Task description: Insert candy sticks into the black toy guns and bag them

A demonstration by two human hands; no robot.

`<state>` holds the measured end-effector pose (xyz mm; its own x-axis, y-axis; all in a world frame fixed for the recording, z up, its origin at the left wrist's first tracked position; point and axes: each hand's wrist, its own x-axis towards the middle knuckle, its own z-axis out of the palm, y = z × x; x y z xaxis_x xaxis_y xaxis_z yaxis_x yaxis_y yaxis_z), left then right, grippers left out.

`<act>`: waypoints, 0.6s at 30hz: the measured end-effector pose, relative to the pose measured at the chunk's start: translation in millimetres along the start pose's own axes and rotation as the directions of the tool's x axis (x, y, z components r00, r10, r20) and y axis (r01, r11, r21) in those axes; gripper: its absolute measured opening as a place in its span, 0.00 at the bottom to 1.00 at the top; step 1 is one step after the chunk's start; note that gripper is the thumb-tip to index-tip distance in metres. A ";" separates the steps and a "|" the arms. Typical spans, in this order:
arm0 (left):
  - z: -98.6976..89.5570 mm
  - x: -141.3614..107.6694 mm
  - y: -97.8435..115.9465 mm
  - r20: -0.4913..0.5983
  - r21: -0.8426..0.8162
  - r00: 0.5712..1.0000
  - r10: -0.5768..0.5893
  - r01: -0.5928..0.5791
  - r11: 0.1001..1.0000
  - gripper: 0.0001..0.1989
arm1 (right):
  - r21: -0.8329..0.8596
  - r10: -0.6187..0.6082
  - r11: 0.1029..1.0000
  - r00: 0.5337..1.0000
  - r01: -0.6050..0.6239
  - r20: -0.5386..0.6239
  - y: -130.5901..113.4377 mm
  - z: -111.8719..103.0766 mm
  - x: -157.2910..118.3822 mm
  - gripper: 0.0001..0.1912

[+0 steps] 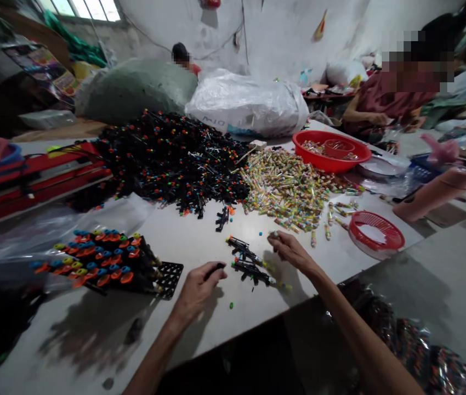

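Observation:
My left hand (198, 291) is curled over the white table top, pinching a small black plastic piece (215, 270). My right hand (290, 252) reaches forward, and its fingertips hold a tiny pale item (273, 234) too small to identify. Between my hands lie two black toy guns (251, 272) with candy sticks at their tips. Behind them spreads a large heap of black toy guns with coloured tips (171, 159), next to a pile of wrapped candy sticks (286, 189). A black rack (169, 280) of coloured-tipped guns lies on the left.
A red basin (331, 151) and a red round basket (376, 233) stand on the table's right side. Large white and green sacks (247, 104) rise behind the heap. A seated co-worker (389, 99) is at the back right, and another person's head (181, 57) shows beyond the sacks.

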<state>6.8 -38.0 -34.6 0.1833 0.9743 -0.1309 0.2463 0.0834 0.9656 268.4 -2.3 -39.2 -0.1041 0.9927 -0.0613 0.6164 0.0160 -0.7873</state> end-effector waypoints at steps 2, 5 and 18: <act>21.5 -2.3 10.9 0.031 0.062 0.996 0.087 -0.089 0.994 0.09 | 0.364 -0.022 0.930 0.982 -0.048 0.186 -16.2 8.5 -16.7 0.15; 44.7 -5.9 22.5 0.119 0.134 0.976 0.183 -0.199 0.971 0.10 | 0.577 -0.033 0.805 0.959 -0.141 0.280 -34.8 20.2 -37.7 0.17; 55.3 -21.0 16.5 0.206 0.243 0.968 0.146 -0.195 0.950 0.11 | 0.764 0.175 0.587 0.963 -0.268 0.203 -36.0 33.2 -61.1 0.13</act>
<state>59.7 -68.6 -28.3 0.4093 0.9118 -0.0324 0.4296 -0.1612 0.8885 226.7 -67.5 -27.4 -0.1512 0.9348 -0.3215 -0.2071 -0.3480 -0.9143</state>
